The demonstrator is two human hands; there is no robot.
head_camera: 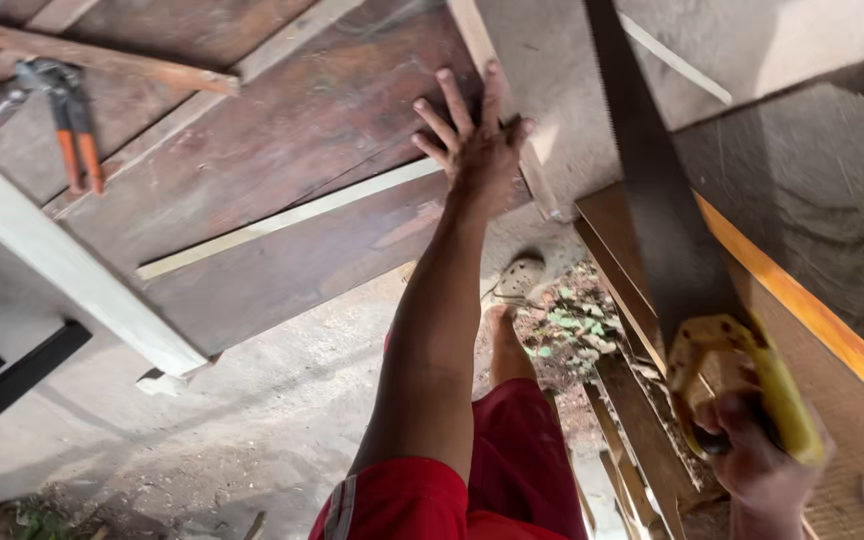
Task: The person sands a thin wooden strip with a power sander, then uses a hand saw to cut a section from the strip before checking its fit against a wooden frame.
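1. Dusty concrete floor (252,420) lies under a big brown wooden panel (282,150).
2. Your left hand (474,140) presses flat, fingers spread, on the panel's right edge, by a pale wood strip (512,130).
3. Your right hand (757,455) is clenched around the yellow handle of a saw (652,190).
4. The saw's long blade points up and away, just right of your left hand.
5. Orange pincers (72,125) lie far left, well apart.

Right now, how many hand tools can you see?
2. A saw with a yellow handle is held in the right hand; orange-handled pincers lie on the wooden panel at upper left. Others may be outside the view.
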